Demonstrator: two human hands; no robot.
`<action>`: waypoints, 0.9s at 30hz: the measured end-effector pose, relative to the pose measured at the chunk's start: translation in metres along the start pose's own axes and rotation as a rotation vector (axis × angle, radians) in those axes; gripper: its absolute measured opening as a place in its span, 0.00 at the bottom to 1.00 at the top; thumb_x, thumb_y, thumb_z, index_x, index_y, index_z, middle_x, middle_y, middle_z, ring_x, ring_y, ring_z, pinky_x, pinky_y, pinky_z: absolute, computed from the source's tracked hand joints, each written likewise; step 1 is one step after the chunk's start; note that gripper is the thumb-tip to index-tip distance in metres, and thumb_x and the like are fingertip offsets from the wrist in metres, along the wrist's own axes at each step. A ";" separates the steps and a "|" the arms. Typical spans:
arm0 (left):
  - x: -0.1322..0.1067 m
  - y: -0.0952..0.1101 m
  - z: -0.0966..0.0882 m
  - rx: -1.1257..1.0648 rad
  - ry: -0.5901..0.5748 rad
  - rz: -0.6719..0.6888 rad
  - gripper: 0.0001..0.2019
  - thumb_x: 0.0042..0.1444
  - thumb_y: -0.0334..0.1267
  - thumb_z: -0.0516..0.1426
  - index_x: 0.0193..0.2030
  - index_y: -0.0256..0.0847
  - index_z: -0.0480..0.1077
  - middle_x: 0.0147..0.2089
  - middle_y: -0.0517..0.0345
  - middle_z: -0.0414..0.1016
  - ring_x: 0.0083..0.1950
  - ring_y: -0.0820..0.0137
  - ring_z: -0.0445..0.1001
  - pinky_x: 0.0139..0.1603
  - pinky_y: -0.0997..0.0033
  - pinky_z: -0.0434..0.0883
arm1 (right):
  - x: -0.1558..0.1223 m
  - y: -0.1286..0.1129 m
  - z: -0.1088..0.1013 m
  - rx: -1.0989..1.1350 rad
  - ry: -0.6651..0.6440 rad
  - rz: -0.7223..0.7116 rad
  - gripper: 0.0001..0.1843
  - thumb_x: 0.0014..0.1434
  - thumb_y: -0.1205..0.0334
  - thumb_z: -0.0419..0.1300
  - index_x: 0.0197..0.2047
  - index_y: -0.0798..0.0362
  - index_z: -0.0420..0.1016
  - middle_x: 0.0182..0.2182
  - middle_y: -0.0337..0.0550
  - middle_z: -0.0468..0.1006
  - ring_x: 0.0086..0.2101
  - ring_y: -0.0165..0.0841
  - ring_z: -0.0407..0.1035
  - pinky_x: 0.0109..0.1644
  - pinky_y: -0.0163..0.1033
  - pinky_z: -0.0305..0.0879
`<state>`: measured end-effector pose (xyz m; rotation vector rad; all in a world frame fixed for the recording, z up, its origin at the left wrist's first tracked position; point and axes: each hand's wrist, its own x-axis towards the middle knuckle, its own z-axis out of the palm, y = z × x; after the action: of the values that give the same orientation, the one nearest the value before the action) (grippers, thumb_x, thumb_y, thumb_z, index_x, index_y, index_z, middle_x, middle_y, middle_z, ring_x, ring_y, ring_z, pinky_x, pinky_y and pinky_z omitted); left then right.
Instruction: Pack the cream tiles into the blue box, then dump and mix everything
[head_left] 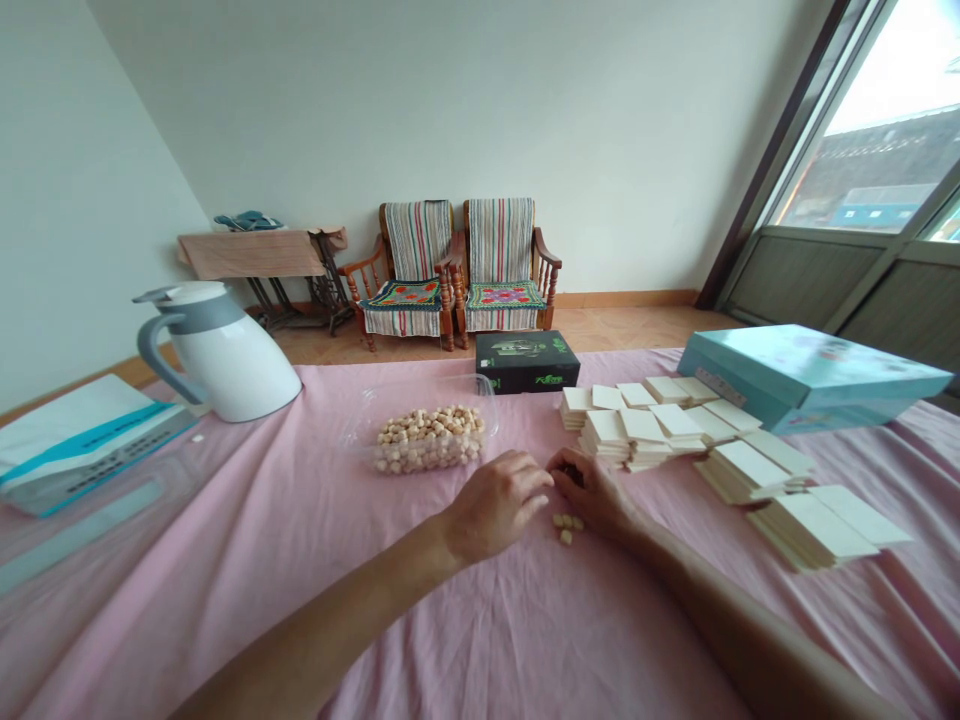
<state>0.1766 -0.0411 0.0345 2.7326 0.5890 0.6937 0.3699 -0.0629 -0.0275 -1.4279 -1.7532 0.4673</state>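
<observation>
My left hand rests on the pink tablecloth with its fingers curled toward my right hand. My right hand is cupped, its fingers bent over something small I cannot make out. A few small tan pieces lie on the cloth between and just below the two hands. Behind my left hand stands a clear plastic container full of the same tan pieces.
Stacks of cream paper packets spread to the right. A teal box lies at far right and a black box at the back. A white jug and a flat white-and-blue package sit at left.
</observation>
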 end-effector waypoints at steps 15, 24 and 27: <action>0.005 -0.005 -0.019 0.201 0.267 -0.055 0.06 0.61 0.33 0.51 0.39 0.38 0.69 0.38 0.53 0.72 0.43 0.67 0.69 0.46 0.66 0.68 | 0.000 0.003 0.001 -0.014 -0.007 0.022 0.06 0.53 0.68 0.53 0.30 0.54 0.71 0.26 0.39 0.72 0.28 0.30 0.65 0.33 0.36 0.58; 0.004 -0.003 -0.024 0.105 0.320 -0.059 0.04 0.59 0.31 0.54 0.38 0.39 0.70 0.36 0.55 0.73 0.41 0.68 0.70 0.44 0.68 0.67 | 0.000 0.001 0.000 0.003 -0.014 0.053 0.06 0.54 0.67 0.53 0.31 0.54 0.71 0.26 0.38 0.71 0.27 0.30 0.64 0.31 0.35 0.57; 0.000 0.007 0.008 -0.031 0.083 -0.031 0.03 0.56 0.35 0.58 0.35 0.39 0.70 0.36 0.56 0.73 0.41 0.68 0.71 0.43 0.70 0.68 | 0.000 0.000 0.000 0.017 -0.021 0.047 0.06 0.54 0.67 0.53 0.29 0.54 0.71 0.25 0.38 0.72 0.27 0.29 0.64 0.32 0.35 0.58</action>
<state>0.1833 -0.0481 0.0298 2.6708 0.6320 0.8058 0.3700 -0.0631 -0.0273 -1.4596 -1.7315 0.5218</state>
